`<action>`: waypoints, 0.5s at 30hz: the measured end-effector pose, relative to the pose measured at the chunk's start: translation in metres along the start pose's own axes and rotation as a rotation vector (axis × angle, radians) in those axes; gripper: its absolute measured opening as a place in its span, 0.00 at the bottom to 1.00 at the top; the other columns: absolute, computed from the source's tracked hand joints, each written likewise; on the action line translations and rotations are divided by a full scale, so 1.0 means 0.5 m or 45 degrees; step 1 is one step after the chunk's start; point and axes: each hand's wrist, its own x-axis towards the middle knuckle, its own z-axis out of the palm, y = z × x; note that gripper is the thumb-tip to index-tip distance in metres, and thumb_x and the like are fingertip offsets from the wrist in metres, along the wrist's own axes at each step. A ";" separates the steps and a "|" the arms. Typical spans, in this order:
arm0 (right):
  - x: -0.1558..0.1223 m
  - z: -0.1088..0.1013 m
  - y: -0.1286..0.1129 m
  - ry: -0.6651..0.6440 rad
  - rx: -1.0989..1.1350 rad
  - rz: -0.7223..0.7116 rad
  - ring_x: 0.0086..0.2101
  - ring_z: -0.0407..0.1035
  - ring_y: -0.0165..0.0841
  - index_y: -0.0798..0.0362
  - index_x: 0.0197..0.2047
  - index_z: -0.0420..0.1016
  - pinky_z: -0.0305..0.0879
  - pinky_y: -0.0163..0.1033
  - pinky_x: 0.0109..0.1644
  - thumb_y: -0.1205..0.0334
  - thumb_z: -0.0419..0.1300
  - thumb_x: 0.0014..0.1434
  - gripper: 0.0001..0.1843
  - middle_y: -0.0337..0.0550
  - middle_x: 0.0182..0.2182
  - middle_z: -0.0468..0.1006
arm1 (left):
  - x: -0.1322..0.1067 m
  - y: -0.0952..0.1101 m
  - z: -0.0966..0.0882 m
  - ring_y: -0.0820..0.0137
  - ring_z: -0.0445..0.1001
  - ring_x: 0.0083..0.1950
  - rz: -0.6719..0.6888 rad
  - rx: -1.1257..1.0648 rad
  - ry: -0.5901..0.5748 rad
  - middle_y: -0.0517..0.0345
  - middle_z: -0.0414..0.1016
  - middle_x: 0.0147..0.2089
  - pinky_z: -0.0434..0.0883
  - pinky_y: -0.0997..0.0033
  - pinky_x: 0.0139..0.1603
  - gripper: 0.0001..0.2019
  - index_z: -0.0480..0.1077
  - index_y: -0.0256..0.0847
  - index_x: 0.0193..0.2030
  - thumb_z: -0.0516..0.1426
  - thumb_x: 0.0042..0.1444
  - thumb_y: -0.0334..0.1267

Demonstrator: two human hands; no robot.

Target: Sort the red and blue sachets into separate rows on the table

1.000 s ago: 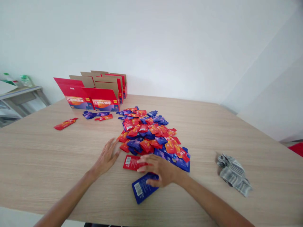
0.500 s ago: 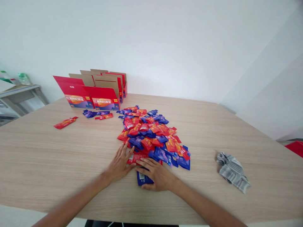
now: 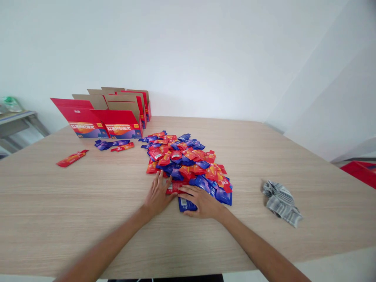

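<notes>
A heap of red and blue sachets (image 3: 188, 156) spreads over the wooden table (image 3: 117, 219). My left hand (image 3: 158, 194) rests at the heap's near left edge, fingers spread, its fingertips against the sachets. Beside it, my right hand (image 3: 201, 200) lies flat with fingers stretched, partly covering a blue sachet (image 3: 186, 204) and touching a red sachet (image 3: 175, 187). Neither hand grips anything that I can see. What lies beneath the right palm is hidden.
Open red cartons (image 3: 117, 123) stand in rows at the back left. A few loose sachets (image 3: 104, 145) and a single red sachet (image 3: 72, 158) lie before them. On the right are a crumpled striped cloth (image 3: 281, 201) and a red object (image 3: 360, 172) at the edge.
Both hands have slid away from me and slightly right, moving the near blue and red sachets against the heap. The head view has shifted a little to the right.
</notes>
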 end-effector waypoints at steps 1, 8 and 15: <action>-0.002 -0.003 0.004 0.002 0.013 -0.006 0.68 0.62 0.49 0.51 0.71 0.70 0.59 0.59 0.72 0.45 0.66 0.64 0.36 0.57 0.70 0.68 | 0.002 0.003 -0.001 0.43 0.48 0.81 0.022 0.017 0.029 0.38 0.53 0.80 0.60 0.38 0.74 0.32 0.65 0.42 0.73 0.58 0.67 0.56; -0.011 -0.027 0.006 0.012 0.102 -0.009 0.69 0.61 0.49 0.49 0.66 0.73 0.59 0.57 0.71 0.52 0.71 0.58 0.34 0.57 0.72 0.62 | 0.011 0.019 -0.005 0.59 0.71 0.67 0.290 0.124 -0.106 0.47 0.75 0.65 0.70 0.57 0.67 0.18 0.70 0.45 0.66 0.55 0.72 0.40; -0.019 -0.045 -0.012 0.047 0.086 0.002 0.59 0.67 0.48 0.50 0.51 0.80 0.64 0.57 0.65 0.49 0.68 0.62 0.18 0.55 0.60 0.70 | 0.003 0.044 -0.022 0.55 0.77 0.55 0.273 0.265 -0.171 0.40 0.79 0.54 0.76 0.58 0.53 0.18 0.75 0.37 0.57 0.51 0.66 0.26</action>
